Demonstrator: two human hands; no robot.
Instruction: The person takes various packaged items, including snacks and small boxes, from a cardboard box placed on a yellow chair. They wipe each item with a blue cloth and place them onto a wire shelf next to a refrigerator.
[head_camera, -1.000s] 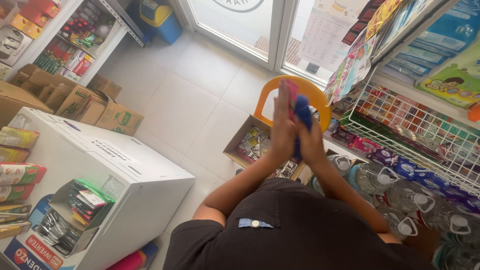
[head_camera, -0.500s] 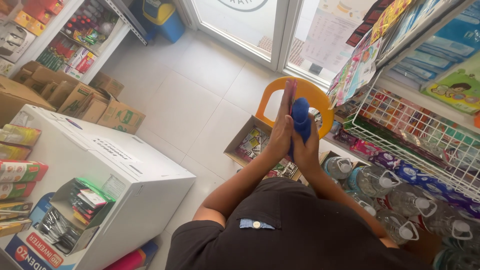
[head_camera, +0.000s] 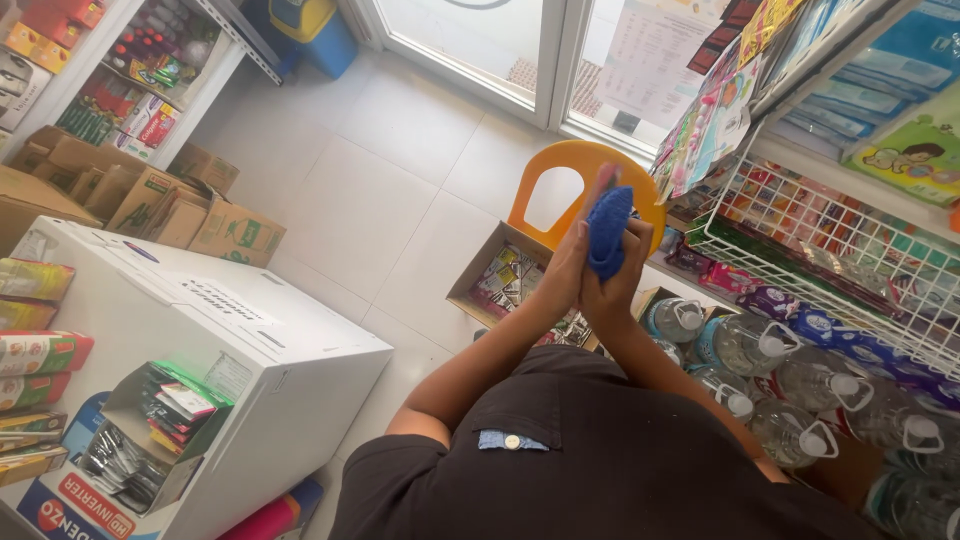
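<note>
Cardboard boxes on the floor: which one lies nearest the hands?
The open box of packets beside the orange chair; the others sit far left by the shelves.

A small shop, glass door at the far side.

Packaged goods are filling shelves (head_camera: 120, 80) far left, a wire rack (head_camera: 840, 270) is hanging right over water bottles (head_camera: 800, 380), cardboard boxes (head_camera: 150, 195) are crowding a white chest freezer (head_camera: 250, 350).

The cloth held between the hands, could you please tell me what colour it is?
Blue; the cloth shows best in the head view, in front of an orange chair.
</note>
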